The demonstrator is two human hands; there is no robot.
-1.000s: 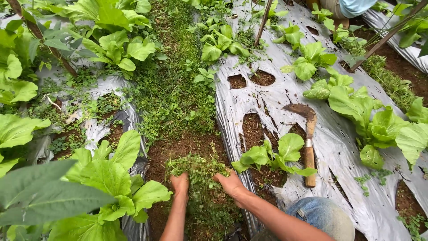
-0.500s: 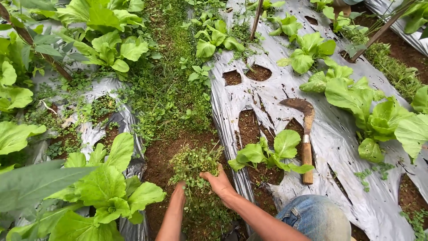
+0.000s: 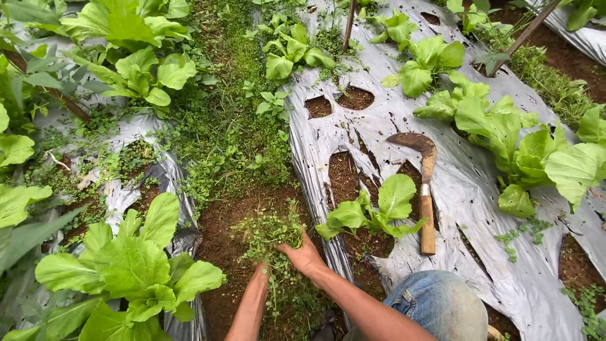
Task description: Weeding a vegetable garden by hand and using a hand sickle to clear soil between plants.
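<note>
The person's right hand [image 3: 304, 256] is closing around a loose bunch of small-leaved green weeds [image 3: 271, 233], fingers wrapped over the top of the clump with the palm facing down. The left hand [image 3: 262, 273] is pressing in from the other side just below it, mostly buried in the same greenery, so whether its fingers are curled shut on the stems cannot be told. The two hands are sitting close together, almost touching, with the weed bunch between them.

The weeds are lying over the bare brown soil of the furrow [image 3: 237, 211] that is running between two planting beds, each covered with silver plastic mulch sheeting [image 3: 467, 183]. Farther up the furrow, a dense carpet of low green weeds [image 3: 233, 126] is covering the ground.

On the right bed, a sickle with a rusty curved blade and a wooden handle [image 3: 427, 189] is lying flat on the sheeting, blade pointing away from the person. Just beside its handle, a young leafy green seedling [image 3: 372, 211] is growing out of a torn hole in the plastic. On the left bed, a larger broad-leaved green plant [image 3: 132, 262] is spreading near the left forearm. A knee in blue denim [image 3: 435, 303] is showing at the bottom edge.
</note>
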